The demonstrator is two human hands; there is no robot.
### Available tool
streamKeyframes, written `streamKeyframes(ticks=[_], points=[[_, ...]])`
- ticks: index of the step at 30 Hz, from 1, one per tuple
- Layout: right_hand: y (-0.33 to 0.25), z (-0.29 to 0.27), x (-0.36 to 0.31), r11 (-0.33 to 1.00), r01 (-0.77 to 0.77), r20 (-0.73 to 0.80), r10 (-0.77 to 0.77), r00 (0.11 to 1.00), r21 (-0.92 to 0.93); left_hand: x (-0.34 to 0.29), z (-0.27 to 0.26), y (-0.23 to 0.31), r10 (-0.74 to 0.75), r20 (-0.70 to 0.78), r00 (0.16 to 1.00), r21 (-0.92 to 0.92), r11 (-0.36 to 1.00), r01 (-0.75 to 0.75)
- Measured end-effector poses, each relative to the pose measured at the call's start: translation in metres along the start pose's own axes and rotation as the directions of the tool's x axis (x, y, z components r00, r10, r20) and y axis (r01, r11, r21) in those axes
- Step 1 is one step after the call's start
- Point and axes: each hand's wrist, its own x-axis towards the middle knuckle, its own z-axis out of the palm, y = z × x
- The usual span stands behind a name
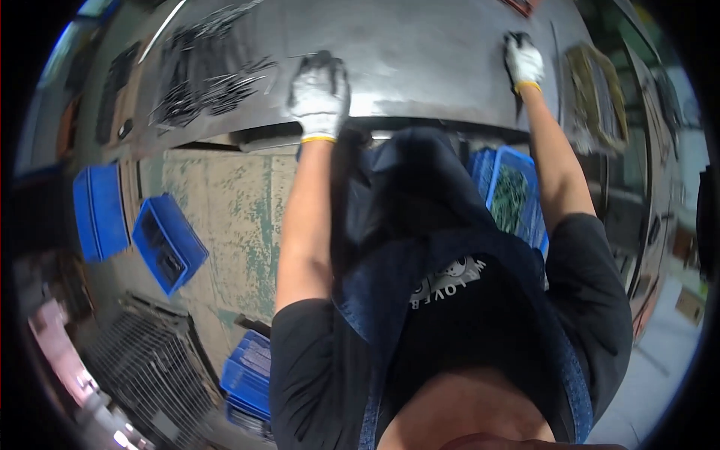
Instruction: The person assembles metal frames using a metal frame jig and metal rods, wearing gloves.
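My left hand (320, 94), in a white glove with dark fingertips, is over the near part of a grey metal tabletop (420, 60). Its fingers are curled, and a thin metal rod (298, 55) sticks out to the left from its fingertips. To the left of it lies a loose pile of thin dark metal rods (214, 71) with shiny ends. Farther right, my right hand (523, 60), gloved alike, rests near the table's right side. Its fingers bend downward and look closed; whatever they hold is hidden.
An open tan container (597, 97) with long pieces sits right of my right hand. Beside my legs is a blue crate of green pieces (510, 199). Blue bins (100, 214), (169, 244) and a blue crate (247, 373) stand on the floor at left, near a dark wire rack (154, 367).
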Motion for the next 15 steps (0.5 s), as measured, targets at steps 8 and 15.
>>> streamKeyframes(ticks=[8,15], points=[[-0.011,-0.01,-0.022,0.999,0.026,-0.082,-0.024,0.996,0.028,0.008,-0.014,0.012,0.082,-0.006,0.997,-0.062,0.995,-0.082],[-0.01,-0.008,-0.007,0.999,-0.033,-0.024,0.032,0.999,-0.019,0.022,-0.016,0.023,0.098,0.028,0.995,-0.078,0.992,-0.096]])
